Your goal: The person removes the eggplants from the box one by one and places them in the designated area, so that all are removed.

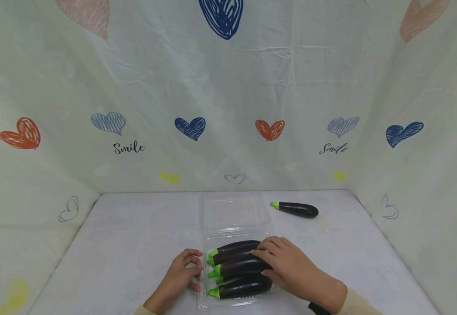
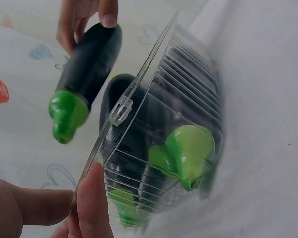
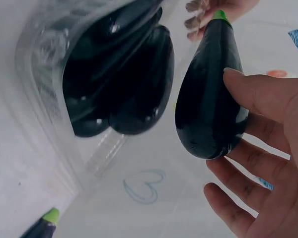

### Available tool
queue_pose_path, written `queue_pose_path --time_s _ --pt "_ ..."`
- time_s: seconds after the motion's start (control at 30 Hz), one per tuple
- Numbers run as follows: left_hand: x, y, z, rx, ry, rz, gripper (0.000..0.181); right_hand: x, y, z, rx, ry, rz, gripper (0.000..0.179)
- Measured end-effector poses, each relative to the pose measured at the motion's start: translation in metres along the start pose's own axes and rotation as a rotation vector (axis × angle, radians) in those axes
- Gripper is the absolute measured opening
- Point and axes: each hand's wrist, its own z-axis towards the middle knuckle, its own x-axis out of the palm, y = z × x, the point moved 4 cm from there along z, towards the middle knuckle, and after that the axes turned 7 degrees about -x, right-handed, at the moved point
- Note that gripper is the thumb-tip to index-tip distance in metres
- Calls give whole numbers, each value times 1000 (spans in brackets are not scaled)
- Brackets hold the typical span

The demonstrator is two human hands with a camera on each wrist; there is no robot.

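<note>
My right hand (image 1: 291, 267) grips the fat end of a dark eggplant (image 3: 208, 94) with a green stem, thumb on one side and fingers on the other. In the left wrist view this held eggplant (image 2: 87, 69) is raised above the rim of a clear plastic clamshell container (image 2: 97, 148). My left hand (image 1: 179, 278) pinches the container's left rim between thumb and finger. Inside the container lie several more eggplants (image 1: 244, 286), side by side, their green stems toward my left hand.
The container's clear lid (image 1: 232, 213) lies folded back, away from me. A single eggplant (image 1: 297, 209) rests on the white table (image 1: 134, 236) at the back right. A curtain printed with hearts (image 1: 228, 87) encloses the table's back and sides.
</note>
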Motion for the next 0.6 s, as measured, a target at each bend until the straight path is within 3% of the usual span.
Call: queue_pose_path --time_s 0.6 --pt "0 1 0 7 4 -9 34 -21 -48 -27 138 -207 -89 55"
